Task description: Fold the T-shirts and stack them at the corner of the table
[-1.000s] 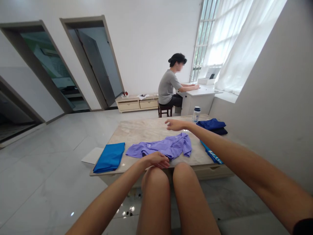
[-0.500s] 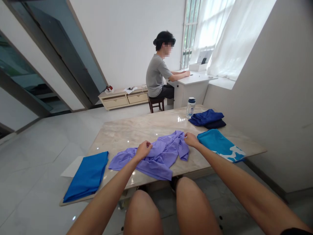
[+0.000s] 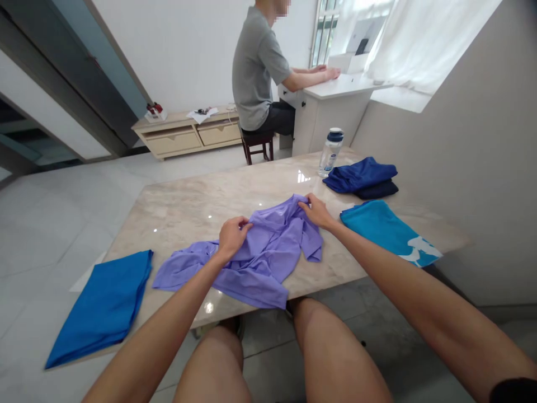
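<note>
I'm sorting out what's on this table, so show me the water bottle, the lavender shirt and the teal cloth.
Water bottle [image 3: 331, 155], head view, on its clear body.
Lavender shirt [image 3: 266, 263], head view, on its crumpled middle.
Teal cloth [image 3: 380, 229], head view, on its folded top.

My marble-topped bench [image 3: 188, 207] carries a crumpled lavender shirt [image 3: 260, 274] at centre, a folded blue cloth [image 3: 103, 305] at the near left corner, a teal cloth with white print [image 3: 381, 229] at right, folded navy garments [image 3: 358, 176] beyond it, and a plastic water bottle [image 3: 330, 154] near the far edge.
</note>
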`<action>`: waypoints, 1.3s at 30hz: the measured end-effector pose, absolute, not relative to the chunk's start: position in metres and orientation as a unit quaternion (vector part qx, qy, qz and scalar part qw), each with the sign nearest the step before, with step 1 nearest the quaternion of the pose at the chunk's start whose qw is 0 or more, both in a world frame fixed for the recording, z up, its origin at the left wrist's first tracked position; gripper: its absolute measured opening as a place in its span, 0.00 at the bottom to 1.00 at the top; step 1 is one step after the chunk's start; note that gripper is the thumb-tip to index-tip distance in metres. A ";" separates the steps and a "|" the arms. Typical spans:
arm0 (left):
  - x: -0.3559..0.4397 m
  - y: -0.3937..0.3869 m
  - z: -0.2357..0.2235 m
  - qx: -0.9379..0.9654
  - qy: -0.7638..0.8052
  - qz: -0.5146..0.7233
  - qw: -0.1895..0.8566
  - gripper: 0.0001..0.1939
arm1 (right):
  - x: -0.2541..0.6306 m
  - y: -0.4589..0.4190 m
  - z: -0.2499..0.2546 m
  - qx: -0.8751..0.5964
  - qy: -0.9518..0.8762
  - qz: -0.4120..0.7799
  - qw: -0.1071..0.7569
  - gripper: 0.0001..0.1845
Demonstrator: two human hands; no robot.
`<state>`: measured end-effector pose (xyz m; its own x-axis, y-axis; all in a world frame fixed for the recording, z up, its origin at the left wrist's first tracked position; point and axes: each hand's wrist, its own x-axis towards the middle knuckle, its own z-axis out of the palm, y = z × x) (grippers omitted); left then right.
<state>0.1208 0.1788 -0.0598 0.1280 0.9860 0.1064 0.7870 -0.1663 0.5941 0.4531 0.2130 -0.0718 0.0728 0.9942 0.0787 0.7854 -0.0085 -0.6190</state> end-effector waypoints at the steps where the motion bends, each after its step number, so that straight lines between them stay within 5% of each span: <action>1: 0.115 0.173 -0.049 0.716 0.617 0.264 0.189 0.09 | 0.451 0.205 -0.061 -0.664 -0.659 0.202 0.292 0.12; 5: 0.088 0.142 0.024 0.701 0.622 0.333 0.106 0.10 | 0.439 0.172 0.021 -0.590 -0.685 0.193 0.381 0.11; 10: 0.045 0.089 0.172 0.667 0.613 0.423 -0.011 0.12 | 0.423 0.130 0.188 -0.462 -0.737 0.105 0.482 0.10; 15: 0.011 0.029 0.294 0.587 0.604 0.539 -0.013 0.14 | 0.420 0.079 0.313 -0.407 -0.728 0.031 0.551 0.13; 20: 0.006 -0.034 0.296 0.630 0.584 0.506 0.079 0.18 | 0.405 0.022 0.297 -0.492 -0.649 0.015 0.580 0.11; 24: -0.002 -0.071 0.277 0.770 0.553 0.288 0.134 0.28 | 0.401 -0.012 0.270 -0.622 -0.605 0.035 0.496 0.17; 26: -0.009 -0.076 0.285 0.797 0.559 0.197 0.118 0.24 | 0.404 -0.020 0.285 -0.637 -0.612 0.014 0.468 0.19; 32: -0.025 -0.073 0.342 0.713 0.606 0.352 -0.008 0.24 | 0.421 -0.036 0.356 -0.560 -0.605 -0.147 0.547 0.24; 39: -0.029 -0.100 0.349 0.722 0.584 0.361 0.083 0.30 | 0.447 -0.046 0.324 -0.629 -0.622 -0.203 0.419 0.25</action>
<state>-0.0294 -0.1003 0.3490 0.0577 0.9036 0.4245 0.7831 -0.3047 0.5422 0.4465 -0.0462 0.3239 0.1430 0.6128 0.7772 0.9532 0.1262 -0.2749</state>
